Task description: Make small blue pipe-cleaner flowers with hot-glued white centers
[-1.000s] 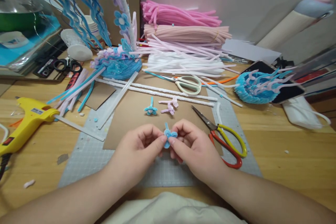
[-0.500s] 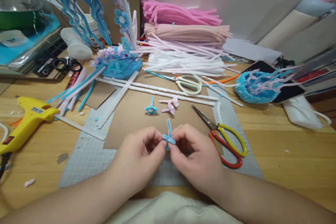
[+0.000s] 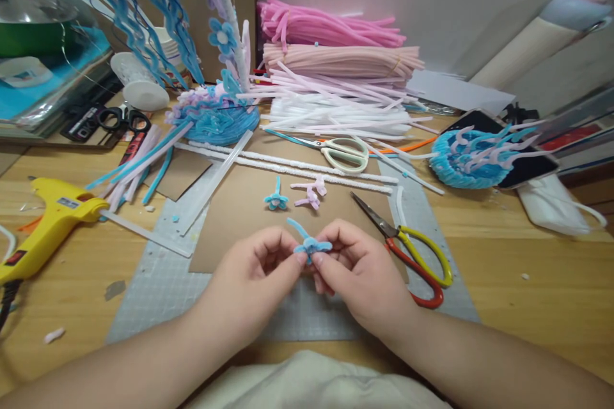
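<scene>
Between my two hands is a small blue pipe-cleaner flower [image 3: 313, 246], its stem slanting up and to the left. My left hand [image 3: 261, 275] pinches its left side between thumb and fingertips. On the other side, my right hand [image 3: 357, 271] grips a petal edge, the thumb lying along the lower front. Just beyond my hands, a finished-looking blue flower [image 3: 275, 200] rests on a sheet of brown cardboard [image 3: 225, 223]. Beside it lie small lilac pipe-cleaner flowers [image 3: 311, 192]. Scissors with red and yellow handles [image 3: 407, 243] lie open to the right of my right hand.
A yellow glue gun [image 3: 62, 208] sits at left. White-handled scissors [image 3: 343, 153] and white pipe cleaners [image 3: 288, 169] lie behind the flowers. Pink pipe-cleaner bundles [image 3: 336, 22] are stacked at the back. A blue tentacled piece [image 3: 470, 156] rests on a phone at right. Beneath the cardboard is a grey cutting mat [image 3: 153, 294].
The blue flower has turned in my fingers: its stem, upright before, now leans left, and its petals spread wider. My right hand has shifted its grip slightly.
</scene>
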Action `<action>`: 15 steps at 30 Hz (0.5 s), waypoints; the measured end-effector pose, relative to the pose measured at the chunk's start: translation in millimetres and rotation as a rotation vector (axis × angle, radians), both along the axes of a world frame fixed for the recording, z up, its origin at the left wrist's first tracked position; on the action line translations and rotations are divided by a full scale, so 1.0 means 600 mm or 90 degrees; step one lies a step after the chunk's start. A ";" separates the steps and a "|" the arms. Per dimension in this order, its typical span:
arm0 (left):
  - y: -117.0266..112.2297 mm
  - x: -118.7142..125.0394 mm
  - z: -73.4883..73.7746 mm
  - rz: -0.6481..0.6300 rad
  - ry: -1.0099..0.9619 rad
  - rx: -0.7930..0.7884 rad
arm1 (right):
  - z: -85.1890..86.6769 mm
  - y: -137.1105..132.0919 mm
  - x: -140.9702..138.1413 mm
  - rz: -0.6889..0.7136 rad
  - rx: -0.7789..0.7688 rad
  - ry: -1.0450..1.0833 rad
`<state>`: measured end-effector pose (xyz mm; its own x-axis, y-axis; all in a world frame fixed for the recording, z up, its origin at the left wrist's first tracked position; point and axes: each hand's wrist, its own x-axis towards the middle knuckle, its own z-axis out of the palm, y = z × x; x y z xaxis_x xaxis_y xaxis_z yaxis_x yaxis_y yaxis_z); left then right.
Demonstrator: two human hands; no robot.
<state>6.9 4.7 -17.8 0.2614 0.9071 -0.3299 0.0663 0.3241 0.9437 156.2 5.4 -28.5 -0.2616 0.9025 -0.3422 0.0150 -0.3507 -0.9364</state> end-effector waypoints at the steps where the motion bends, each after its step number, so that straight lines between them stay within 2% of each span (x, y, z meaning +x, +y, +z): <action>1: -0.002 0.000 0.000 -0.025 0.028 0.037 | 0.001 -0.001 0.000 0.006 -0.003 -0.014; 4: -0.006 -0.003 0.000 -0.087 0.114 0.123 | 0.002 -0.002 0.003 0.038 0.012 -0.040; 8: -0.005 -0.006 0.001 -0.118 0.239 0.182 | 0.001 -0.002 0.007 0.069 0.068 -0.092; 15: -0.006 -0.007 -0.005 -0.135 0.314 0.213 | -0.003 -0.002 0.013 0.115 0.170 -0.177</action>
<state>2.6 0.9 -21.0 0.3359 0.9274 -0.1649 0.5498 -0.0509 0.8338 163.7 4.0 -30.2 -0.3543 0.9172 -0.1822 0.3184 -0.0649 -0.9457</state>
